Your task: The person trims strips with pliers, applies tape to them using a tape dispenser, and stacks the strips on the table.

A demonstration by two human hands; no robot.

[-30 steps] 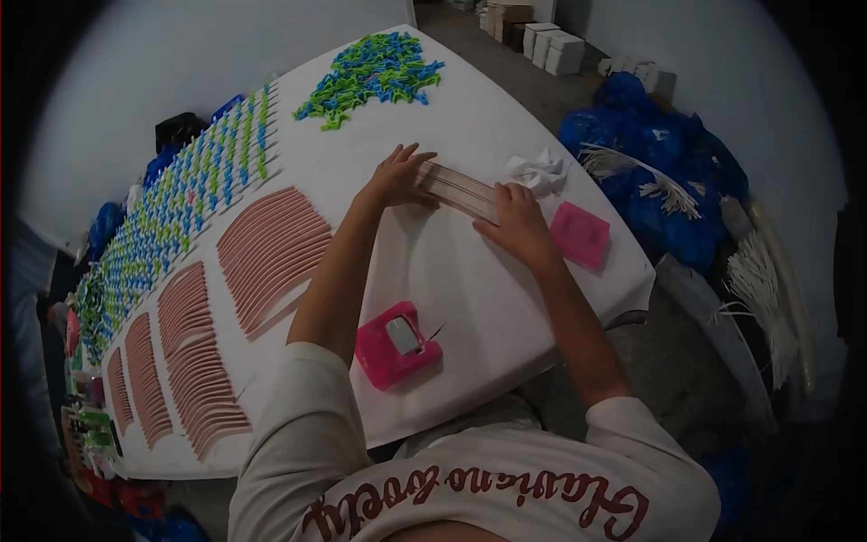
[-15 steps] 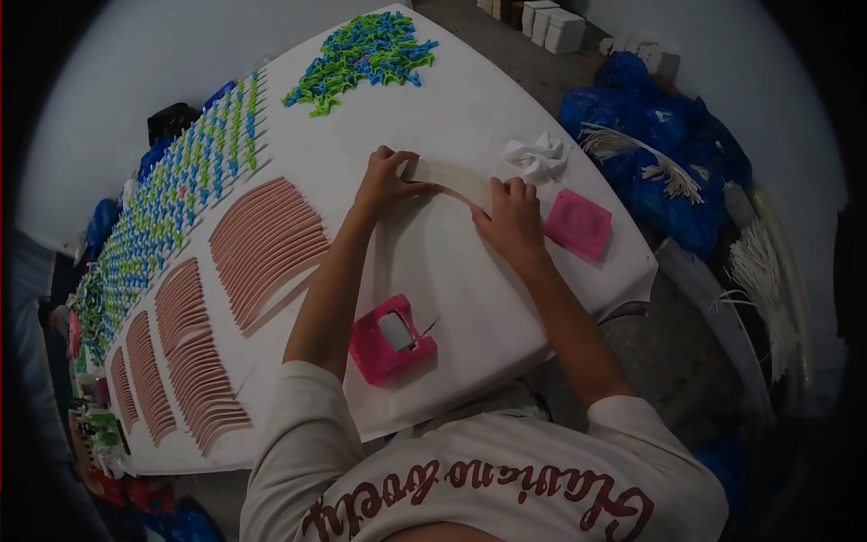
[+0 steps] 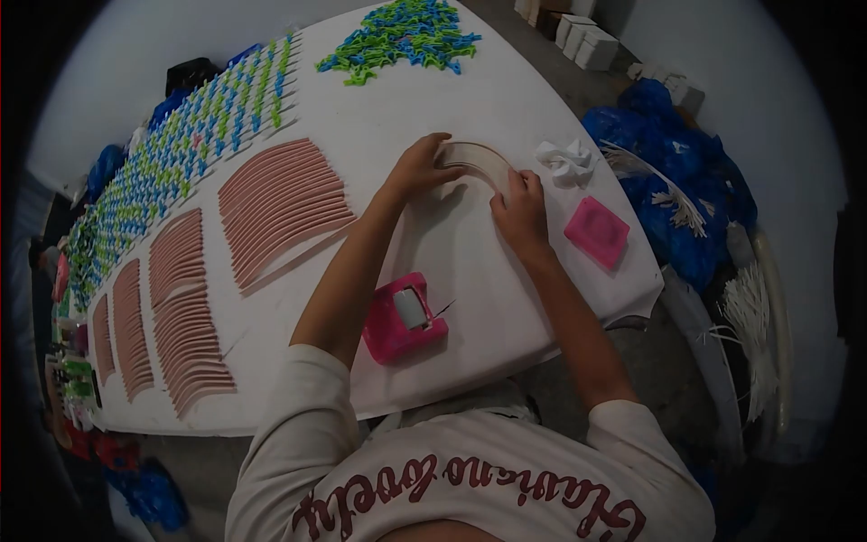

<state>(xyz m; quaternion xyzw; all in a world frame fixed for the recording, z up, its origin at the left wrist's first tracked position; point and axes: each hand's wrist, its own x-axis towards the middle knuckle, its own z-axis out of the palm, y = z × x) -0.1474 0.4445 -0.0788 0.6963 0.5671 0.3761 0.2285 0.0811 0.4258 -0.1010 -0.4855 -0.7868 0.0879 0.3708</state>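
A pale, flat strip [image 3: 477, 156] is bent into an arch above the white table [image 3: 506, 298]. My left hand [image 3: 423, 168] closes on its left end, thumb below and fingers on top. At the other end, my right hand [image 3: 524, 215] pinches the strip between thumb and fingers. Below my left hand sits a pink tape-dispenser-like block [image 3: 384, 330] with a grey-white piece in it. To the right of my right hand lie a pink square block [image 3: 598, 232] with a darker round middle and a crumpled white ribbon-like piece [image 3: 566, 163].
Pinkish-brown curved strips [image 3: 284, 208] lie in rows on the left. Behind them are rows of strips with blue and green clips [image 3: 212, 126]. A heap of clips [image 3: 402, 45] is at the far end. Blue plastic bags [image 3: 646, 172] and white strip bundles [image 3: 748, 334] stand right of the table.
The strip has gone from a shallow curve to a tighter arch, and my hands have come closer together. The view has shifted, so the table contents appear displaced.
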